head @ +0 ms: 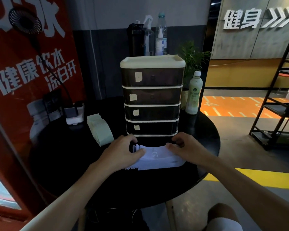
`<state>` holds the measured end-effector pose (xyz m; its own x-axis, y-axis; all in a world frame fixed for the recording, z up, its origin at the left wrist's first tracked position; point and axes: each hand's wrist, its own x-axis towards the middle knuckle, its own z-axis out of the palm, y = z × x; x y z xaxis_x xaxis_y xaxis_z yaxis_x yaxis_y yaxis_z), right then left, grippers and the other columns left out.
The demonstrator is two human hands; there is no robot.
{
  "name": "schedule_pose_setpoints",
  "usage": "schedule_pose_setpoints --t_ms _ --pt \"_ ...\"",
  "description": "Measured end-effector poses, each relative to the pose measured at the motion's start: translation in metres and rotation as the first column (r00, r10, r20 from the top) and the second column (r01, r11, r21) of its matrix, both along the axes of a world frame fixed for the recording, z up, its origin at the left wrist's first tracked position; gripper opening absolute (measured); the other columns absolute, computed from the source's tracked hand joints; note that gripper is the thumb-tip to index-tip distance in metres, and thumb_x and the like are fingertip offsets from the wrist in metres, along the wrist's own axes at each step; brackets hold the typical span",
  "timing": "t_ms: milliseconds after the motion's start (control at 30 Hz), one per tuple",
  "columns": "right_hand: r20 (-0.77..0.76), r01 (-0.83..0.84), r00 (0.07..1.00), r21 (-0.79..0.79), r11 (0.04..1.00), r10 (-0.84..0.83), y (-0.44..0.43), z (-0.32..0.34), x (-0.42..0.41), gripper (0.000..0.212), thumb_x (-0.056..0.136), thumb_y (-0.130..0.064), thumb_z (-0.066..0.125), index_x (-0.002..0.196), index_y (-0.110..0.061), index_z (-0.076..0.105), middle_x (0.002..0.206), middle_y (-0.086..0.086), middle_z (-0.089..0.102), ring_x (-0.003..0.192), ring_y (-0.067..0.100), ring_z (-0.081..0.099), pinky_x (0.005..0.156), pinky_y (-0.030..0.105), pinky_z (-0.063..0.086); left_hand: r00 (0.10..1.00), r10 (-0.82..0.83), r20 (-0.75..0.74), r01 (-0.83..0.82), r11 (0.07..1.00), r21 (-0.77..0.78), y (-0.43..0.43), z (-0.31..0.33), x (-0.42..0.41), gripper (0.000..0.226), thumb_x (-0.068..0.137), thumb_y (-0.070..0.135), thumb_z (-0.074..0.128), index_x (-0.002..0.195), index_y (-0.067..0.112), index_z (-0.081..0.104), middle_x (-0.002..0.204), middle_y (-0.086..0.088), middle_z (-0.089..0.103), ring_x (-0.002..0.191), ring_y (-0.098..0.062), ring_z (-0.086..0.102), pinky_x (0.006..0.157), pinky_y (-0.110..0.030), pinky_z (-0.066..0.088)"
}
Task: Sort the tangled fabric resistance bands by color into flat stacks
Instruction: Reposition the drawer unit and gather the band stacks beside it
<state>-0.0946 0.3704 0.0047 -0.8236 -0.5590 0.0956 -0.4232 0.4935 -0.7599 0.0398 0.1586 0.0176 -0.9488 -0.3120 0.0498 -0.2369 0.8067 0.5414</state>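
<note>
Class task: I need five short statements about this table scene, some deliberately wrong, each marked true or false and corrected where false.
1. The left hand and the right hand both grip the pale lavender stack of fabric bands. True.
2. The pale green stack of fabric bands lies right of the lavender stack. False: it lies to the left, apart from it.
3. The dark plastic drawer cabinet with a cream top stands behind the lavender stack. True.
4. The white-capped bottle of pale liquid lies on its side. False: it stands upright, right of the cabinet.
5. The table is white and square. False: it is black and round.
</note>
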Motion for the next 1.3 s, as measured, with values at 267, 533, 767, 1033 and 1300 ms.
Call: schedule_pose_setpoints --t_ms 267,533,767,1033,1300 --pt "0.024 0.077 0.997 -0.128 0.989 -0.075 -0.016 0.022 -0.024 0.039 0.09 -0.031 0.066 0.122 -0.013 0.052 0.11 0.005 0.06 0.097 0.018 0.061 0.078 0.026 0.05 0.96 0.06 -0.272 -0.04 0.996 0.079 0.005 0.017 -0.016 0.031 0.089 0.039 0.068 0.116 0.027 0.058 0.107 0.011 0.056 0.1 -0.007 0.056 0.085 -0.029 0.048" --pt "0.22 0.149 0.973 -0.396 0.906 -0.064 -0.034 0.039 -0.049 0.05 0.088 -0.016 0.066 0.13 -0.026 0.041 0.127 0.0 0.055 0.106 0.015 0.059 0.093 0.035 0.051 0.86 0.394 -0.326 -0.241 0.874 0.422 -0.035 0.027 -0.077 0.067 0.09 0.02 0.066 0.147 0.012 0.032 0.14 -0.009 0.046 0.118 -0.019 0.052 0.096 -0.033 0.047" --pt "0.22 0.113 0.975 -0.446 0.888 -0.014 -0.037 0.032 -0.054 0.058 0.083 -0.008 0.067 0.127 -0.036 0.041 0.125 -0.003 0.06 0.105 0.014 0.064 0.095 0.039 0.052 0.898 0.339 -0.282 -0.113 0.794 0.597 -0.039 0.019 -0.096 0.049 0.09 0.01 0.062 0.138 0.019 0.052 0.119 0.003 0.067 0.104 -0.012 0.064 0.079 -0.022 0.051" --pt "0.178 0.051 0.984 -0.444 0.895 0.032 -0.031 0.03 -0.047 0.067 0.082 -0.007 0.067 0.137 -0.035 0.04 0.126 -0.013 0.059 0.114 0.01 0.058 0.101 0.044 0.048 0.924 0.253 -0.288 -0.046 0.819 0.572 -0.034 0.021 -0.078 0.054 0.091 0.011 0.061 0.141 0.029 0.05 0.113 0.013 0.067 0.101 -0.002 0.063 0.077 -0.017 0.048" --pt "0.192 0.068 0.981 -0.464 0.883 0.025 -0.014 0.032 -0.016 0.072 0.087 -0.001 0.064 0.145 -0.027 0.031 0.114 -0.023 0.052 0.113 0.007 0.053 0.095 0.033 0.045 0.933 0.202 -0.298 -0.003 0.832 0.555 -0.024 0.017 -0.044 0.053 0.089 0.015 0.062 0.139 0.031 0.051 0.12 0.011 0.066 0.11 -0.005 0.062 0.092 -0.024 0.049"
